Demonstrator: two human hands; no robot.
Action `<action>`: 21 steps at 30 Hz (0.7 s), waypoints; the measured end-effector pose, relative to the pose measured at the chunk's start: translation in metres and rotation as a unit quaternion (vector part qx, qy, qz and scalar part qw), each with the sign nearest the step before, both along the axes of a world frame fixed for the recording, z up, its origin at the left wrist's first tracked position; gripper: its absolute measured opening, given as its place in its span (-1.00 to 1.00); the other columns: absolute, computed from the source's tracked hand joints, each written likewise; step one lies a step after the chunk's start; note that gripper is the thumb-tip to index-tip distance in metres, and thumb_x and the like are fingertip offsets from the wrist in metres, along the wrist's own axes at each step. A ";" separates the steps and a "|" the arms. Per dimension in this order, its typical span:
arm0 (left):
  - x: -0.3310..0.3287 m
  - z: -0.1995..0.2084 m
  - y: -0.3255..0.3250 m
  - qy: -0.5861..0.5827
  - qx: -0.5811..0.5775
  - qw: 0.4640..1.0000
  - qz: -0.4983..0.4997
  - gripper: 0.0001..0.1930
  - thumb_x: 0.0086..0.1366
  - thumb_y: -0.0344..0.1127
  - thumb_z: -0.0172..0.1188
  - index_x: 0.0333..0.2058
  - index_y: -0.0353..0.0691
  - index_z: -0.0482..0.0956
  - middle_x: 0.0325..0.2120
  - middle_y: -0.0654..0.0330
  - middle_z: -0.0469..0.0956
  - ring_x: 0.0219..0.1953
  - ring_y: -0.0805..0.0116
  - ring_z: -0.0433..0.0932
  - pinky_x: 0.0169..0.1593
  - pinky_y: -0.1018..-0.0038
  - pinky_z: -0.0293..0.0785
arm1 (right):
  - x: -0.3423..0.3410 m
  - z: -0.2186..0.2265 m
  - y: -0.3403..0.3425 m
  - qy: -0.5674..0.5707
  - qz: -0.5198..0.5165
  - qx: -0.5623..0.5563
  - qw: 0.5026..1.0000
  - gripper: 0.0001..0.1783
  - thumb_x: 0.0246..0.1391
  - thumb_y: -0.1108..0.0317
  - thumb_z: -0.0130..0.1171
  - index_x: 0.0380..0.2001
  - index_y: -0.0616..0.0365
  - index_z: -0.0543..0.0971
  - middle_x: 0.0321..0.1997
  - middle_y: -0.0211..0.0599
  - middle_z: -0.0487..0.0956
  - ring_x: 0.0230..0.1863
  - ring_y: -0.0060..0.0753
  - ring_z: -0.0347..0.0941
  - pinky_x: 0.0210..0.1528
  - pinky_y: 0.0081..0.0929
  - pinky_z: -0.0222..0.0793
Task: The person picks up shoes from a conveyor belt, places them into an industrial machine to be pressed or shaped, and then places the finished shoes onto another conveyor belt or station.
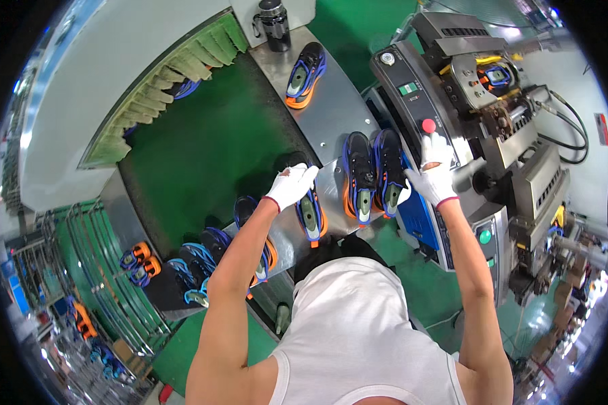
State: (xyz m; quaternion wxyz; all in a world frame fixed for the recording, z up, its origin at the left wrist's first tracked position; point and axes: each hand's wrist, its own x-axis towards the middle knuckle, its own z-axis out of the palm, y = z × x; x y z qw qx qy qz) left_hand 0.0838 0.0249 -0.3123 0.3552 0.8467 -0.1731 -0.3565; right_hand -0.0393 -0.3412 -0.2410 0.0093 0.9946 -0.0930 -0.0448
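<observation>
My left hand (293, 187), in a white glove with the fingertips wrapped over it, grips a black, blue and orange sports shoe (311, 217) across its front. That shoe lies at the edge of the green conveyor belt, with a grey-green shoe last inside. To its right, a pair of matching shoes (361, 169) stands side by side on the metal ledge. My gloved right hand (435, 170) is open, its fingers extended on the machine's control panel (412, 91) just below a red button (428, 125). No object shows in that hand.
Several more shoes (197, 262) line the near belt edge, and one shoe (305, 75) stands farther up the ledge. A dark flask (273, 27) stands beyond it. Green strips (203, 57) curtain the white housing at left. The pressing machine (483, 81) holds a shoe at right.
</observation>
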 end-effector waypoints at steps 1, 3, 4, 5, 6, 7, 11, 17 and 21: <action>0.002 -0.005 0.004 -0.015 0.001 1.000 -0.021 -0.42 0.50 0.14 -0.14 -0.42 -0.24 0.62 -0.32 0.04 0.64 -0.24 0.05 0.65 -0.07 0.21 0.51 | 0.003 0.010 0.024 -0.078 0.046 0.091 0.992 0.07 0.00 0.05 0.41 0.44 0.37 0.15 0.54 0.28 0.07 0.57 0.29 -0.09 0.57 0.07 -0.23; 0.003 -0.014 0.012 -0.043 0.007 0.997 -0.064 -0.44 0.49 0.11 -0.11 -0.42 -0.23 0.63 -0.32 0.04 0.64 -0.27 0.02 0.65 -0.10 0.18 0.51 | 0.002 0.024 0.077 -0.048 -0.006 0.330 0.943 0.04 0.02 0.20 0.44 0.43 0.39 0.13 0.51 0.26 0.15 0.54 0.12 0.08 0.54 -0.28 0.02; 0.002 -0.016 0.018 -0.074 -0.005 0.993 -0.089 -0.46 0.49 0.10 -0.10 -0.42 -0.23 0.63 -0.33 0.04 0.63 -0.29 0.00 0.65 -0.12 0.16 0.51 | 0.003 0.023 0.105 -0.013 -0.050 0.363 0.931 0.07 0.03 0.17 0.44 0.45 0.40 0.10 0.49 0.23 0.20 0.54 0.05 0.11 0.54 -0.29 0.02; 0.004 -0.015 0.021 -0.107 -0.019 0.987 -0.116 -0.47 0.48 0.09 -0.08 -0.42 -0.23 0.63 -0.34 0.03 0.62 -0.30 -0.02 0.64 -0.14 0.15 0.51 | 0.001 0.009 0.129 0.009 -0.095 0.360 0.928 0.10 0.02 0.14 0.45 0.46 0.41 0.07 0.50 0.22 0.19 0.55 0.03 0.10 0.54 -0.32 0.03; 0.004 -0.014 0.026 -0.141 -0.030 0.980 -0.139 -0.49 0.48 0.08 -0.06 -0.42 -0.23 0.63 -0.36 0.02 0.62 -0.32 -0.03 0.64 -0.16 0.13 0.51 | 0.000 -0.004 0.151 0.028 -0.135 0.400 0.906 0.13 -0.03 0.16 0.46 0.46 0.40 0.07 0.49 0.23 0.19 0.52 0.06 0.14 0.52 -0.31 0.06; -0.004 -0.005 0.023 -0.192 -0.020 0.970 -0.147 -0.51 0.46 0.07 0.02 -0.46 -0.21 0.64 -0.38 0.03 0.58 -0.29 -0.10 0.63 -0.17 0.13 0.53 | -0.009 -0.043 0.161 -0.032 -0.134 0.305 0.942 0.10 -0.06 0.18 0.47 0.44 0.38 0.13 0.44 0.25 0.26 0.47 0.09 0.22 0.48 -0.29 0.14; -0.065 0.008 0.037 -0.264 -0.094 0.959 0.045 -0.36 0.03 0.03 0.52 -0.05 -0.31 0.53 -0.11 -0.09 0.54 -0.03 -0.09 0.55 0.04 0.10 0.49 | -0.003 -0.099 0.178 -0.105 -0.308 0.294 0.898 -0.05 -0.16 0.22 0.47 0.31 0.33 0.32 0.23 0.25 0.48 0.25 0.17 0.45 0.30 -0.20 0.37; -0.113 -0.033 0.031 -0.123 -0.072 0.956 0.256 -0.28 0.02 -0.29 0.49 0.13 -0.36 0.38 0.06 -0.19 0.47 0.08 -0.03 0.54 0.17 0.22 0.45 | -0.023 -0.054 0.162 -0.092 -0.353 0.355 0.861 -0.21 -0.16 0.14 0.51 0.12 0.28 0.47 -0.04 0.12 0.64 0.01 0.05 0.60 0.12 -0.25 0.50; -0.066 -0.002 0.049 -0.066 -0.029 0.977 0.203 -0.33 0.06 -0.27 0.51 0.11 -0.34 0.43 -0.10 -0.03 0.66 -0.08 0.14 0.66 0.09 0.29 0.54 | -0.097 0.012 0.160 -0.110 -0.393 0.461 0.788 -0.19 -0.18 0.10 0.59 0.12 0.25 0.50 -0.04 -0.07 0.67 0.00 -0.23 0.61 0.11 -0.35 0.50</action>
